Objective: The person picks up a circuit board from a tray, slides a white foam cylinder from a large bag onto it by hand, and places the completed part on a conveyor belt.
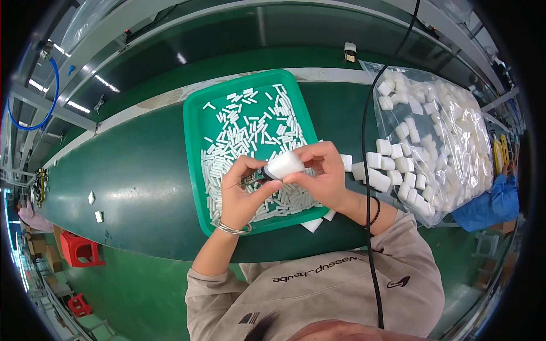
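Over the green tray, my two hands meet around one small assembly. My left hand is closed on a small green circuit board with a dark end. A white foam sleeve sits at the board's right end, and my right hand pinches it between thumb and fingers. How far the board reaches into the foam is hidden. Many short white tubes lie scattered in the tray beneath my hands.
At the right, a clear plastic bag spills white foam pieces onto the green table. A black cable hangs down across the view. A small foam-capped part stands beyond the table's far edge. Red stools stand left.
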A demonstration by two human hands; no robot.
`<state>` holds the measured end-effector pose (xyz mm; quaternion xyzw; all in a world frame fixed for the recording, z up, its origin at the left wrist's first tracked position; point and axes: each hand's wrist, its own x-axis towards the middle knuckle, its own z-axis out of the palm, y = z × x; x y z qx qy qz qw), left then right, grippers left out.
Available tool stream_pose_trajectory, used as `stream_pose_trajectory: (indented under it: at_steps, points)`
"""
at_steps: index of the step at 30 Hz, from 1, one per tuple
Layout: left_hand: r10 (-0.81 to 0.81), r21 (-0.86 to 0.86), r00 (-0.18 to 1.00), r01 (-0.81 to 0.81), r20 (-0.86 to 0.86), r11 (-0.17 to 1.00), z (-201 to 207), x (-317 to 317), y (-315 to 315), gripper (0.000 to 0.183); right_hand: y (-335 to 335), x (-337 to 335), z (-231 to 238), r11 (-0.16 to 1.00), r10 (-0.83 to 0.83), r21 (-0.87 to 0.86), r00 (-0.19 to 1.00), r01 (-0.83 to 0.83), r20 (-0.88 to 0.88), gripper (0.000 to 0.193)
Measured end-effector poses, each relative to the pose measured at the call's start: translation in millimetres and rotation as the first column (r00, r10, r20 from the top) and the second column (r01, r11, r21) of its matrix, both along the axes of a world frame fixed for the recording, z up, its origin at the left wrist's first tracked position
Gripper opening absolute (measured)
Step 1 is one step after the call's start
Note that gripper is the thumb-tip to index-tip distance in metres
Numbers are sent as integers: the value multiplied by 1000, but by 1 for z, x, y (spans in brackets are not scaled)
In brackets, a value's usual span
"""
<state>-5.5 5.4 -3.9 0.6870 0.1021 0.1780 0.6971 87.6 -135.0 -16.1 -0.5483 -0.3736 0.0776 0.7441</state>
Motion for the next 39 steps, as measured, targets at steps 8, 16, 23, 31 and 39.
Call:
stream_pose_trajectory:
  at_steps: [8, 16, 23, 31, 39]
  points:
    - [121, 187, 990, -132, 67, 973, 12, 6, -9, 42, -4, 2, 2, 990, 85, -96, 973, -108, -213, 28]
    - [157, 199, 986, -164, 52, 966, 22, 20, -18, 34, -7, 11, 12, 975, 205, 159, 899, -154, -387, 21]
    - [-35, 280, 996, 12, 78, 960, 37, 32, -13, 37, -13, 22, 28, 985, 144, 130, 944, -110, -295, 26]
    - [-52, 234, 994, 29, 93, 972, 38, 45, -10, 33, -16, 23, 29, 988, 150, 94, 922, -124, -358, 30]
    - [-90, 93, 996, 91, -18, 992, 15, 55, 5, 22, -1, 20, 8, 992, 49, 127, 929, -2, -367, 26]
